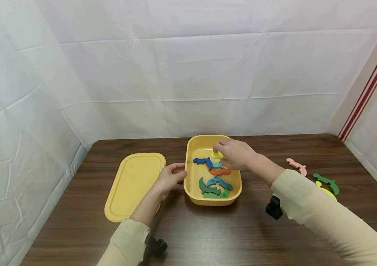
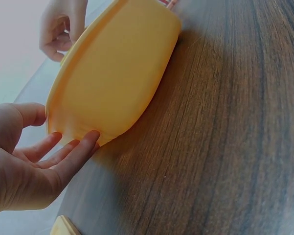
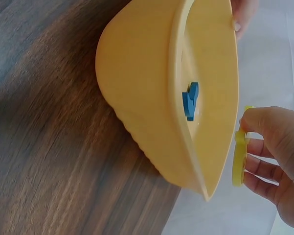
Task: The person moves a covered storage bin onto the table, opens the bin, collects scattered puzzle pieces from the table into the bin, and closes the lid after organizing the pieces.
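Note:
A yellow box (image 1: 195,192) holds several flat animal-shaped pieces, among them a dark blue piece (image 1: 202,161), an orange piece (image 1: 219,172) and a light blue piece (image 1: 219,181). Along the box's left side, my left hand (image 1: 170,179) touches the outer wall, its thumb at the rim and its relaxed fingers lower down, as the left wrist view shows. Over the box's far right part, my right hand (image 1: 236,152) pinches a yellow piece (image 3: 239,159) between thumb and fingers. In the head view that hand hides part of the box rim.
Left of the box lies a flat yellow lid (image 1: 136,184). On the table's right side are a pink piece (image 1: 297,167), a green piece (image 1: 327,183) and another yellow piece (image 1: 326,191), partly behind the right sleeve (image 1: 311,199). White cloth (image 1: 195,74) hangs behind the dark wooden table (image 1: 208,236).

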`<state>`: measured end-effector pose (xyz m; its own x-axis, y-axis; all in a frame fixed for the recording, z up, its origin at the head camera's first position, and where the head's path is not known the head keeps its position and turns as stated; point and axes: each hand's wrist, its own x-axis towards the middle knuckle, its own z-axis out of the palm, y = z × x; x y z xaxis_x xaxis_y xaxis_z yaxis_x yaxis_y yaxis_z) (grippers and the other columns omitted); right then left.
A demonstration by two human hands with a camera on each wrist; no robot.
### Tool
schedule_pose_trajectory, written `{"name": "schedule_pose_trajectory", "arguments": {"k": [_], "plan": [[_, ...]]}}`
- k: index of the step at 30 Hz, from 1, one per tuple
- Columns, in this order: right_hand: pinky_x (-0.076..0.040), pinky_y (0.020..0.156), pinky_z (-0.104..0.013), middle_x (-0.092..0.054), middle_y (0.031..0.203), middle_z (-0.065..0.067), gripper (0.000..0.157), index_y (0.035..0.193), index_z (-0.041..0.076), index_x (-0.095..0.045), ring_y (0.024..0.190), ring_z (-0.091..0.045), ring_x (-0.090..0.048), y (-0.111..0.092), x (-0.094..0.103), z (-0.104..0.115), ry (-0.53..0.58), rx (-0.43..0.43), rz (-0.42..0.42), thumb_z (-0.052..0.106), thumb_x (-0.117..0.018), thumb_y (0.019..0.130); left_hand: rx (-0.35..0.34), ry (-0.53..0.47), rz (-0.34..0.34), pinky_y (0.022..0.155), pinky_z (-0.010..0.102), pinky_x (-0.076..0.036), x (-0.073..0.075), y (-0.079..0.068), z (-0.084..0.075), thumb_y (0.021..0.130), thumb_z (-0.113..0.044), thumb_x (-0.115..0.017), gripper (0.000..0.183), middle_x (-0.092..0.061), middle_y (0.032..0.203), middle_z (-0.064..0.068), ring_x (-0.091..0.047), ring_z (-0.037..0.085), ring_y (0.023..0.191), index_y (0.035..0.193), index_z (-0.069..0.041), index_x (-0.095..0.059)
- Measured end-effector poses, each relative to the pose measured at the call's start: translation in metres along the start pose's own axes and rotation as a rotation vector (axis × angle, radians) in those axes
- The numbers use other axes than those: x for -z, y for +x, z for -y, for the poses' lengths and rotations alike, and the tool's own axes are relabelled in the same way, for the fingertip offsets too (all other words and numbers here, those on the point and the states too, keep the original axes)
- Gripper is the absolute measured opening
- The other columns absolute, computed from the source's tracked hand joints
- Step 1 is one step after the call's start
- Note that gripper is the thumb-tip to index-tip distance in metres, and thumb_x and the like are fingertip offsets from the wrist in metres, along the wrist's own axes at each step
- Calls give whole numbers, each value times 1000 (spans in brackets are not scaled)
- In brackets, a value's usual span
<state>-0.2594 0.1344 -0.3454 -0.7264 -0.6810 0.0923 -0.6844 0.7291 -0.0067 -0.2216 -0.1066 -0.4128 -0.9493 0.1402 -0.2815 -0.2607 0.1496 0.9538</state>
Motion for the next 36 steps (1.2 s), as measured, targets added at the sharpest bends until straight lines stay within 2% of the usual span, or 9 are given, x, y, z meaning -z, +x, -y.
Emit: {"name": "schedule_pose_trajectory", "arguments": {"k": [7,15,21,29,36], "plan": [[-47,60,-28,-56,97,-3,25,108,14,-57,76,-16,-53,6,-4,9,0,5,34,15,-60,83,0,2,3,74,40,-56,-1,0,1,90,-10,-54,40,-55,122,21,-61,32,101,129,-2,-48],[-48,68,-29,-55,96,-1,24,107,16,-57,80,-16,-52,11,-11,16,10,16,55,20,-63,84,0,4,-12,74,40,-56,-3,0,0,90,-10,-55,40,-56,120,21,-62,30,98,129,-2,-48],[-47,66,-28,-55,96,0,23,108,16,-56,80,-16,-53,12,-16,25,25,48,67,20,-62,85,2,7,-19,74,40,-56,-3,0,1,90,-10,-55,39,-56,119,20,-63,28,96,128,-3,-49],[-45,64,-28,-54,90,0,22,105,14,-55,75,-17,-52,16,-20,31,20,86,46,16,-60,84,-11,3,-12,74,41,-56,-3,0,2,89,-10,-55,40,-56,120,20,-62,29,97,128,-2,-48],[-45,64,-28,-53,90,1,22,106,15,-55,76,-16,-52,17,-23,36,11,70,58,19,-61,84,-13,2,-8,75,41,-55,-2,-1,2,89,-10,-55,41,-56,120,21,-62,31,98,129,-2,-48]]}}
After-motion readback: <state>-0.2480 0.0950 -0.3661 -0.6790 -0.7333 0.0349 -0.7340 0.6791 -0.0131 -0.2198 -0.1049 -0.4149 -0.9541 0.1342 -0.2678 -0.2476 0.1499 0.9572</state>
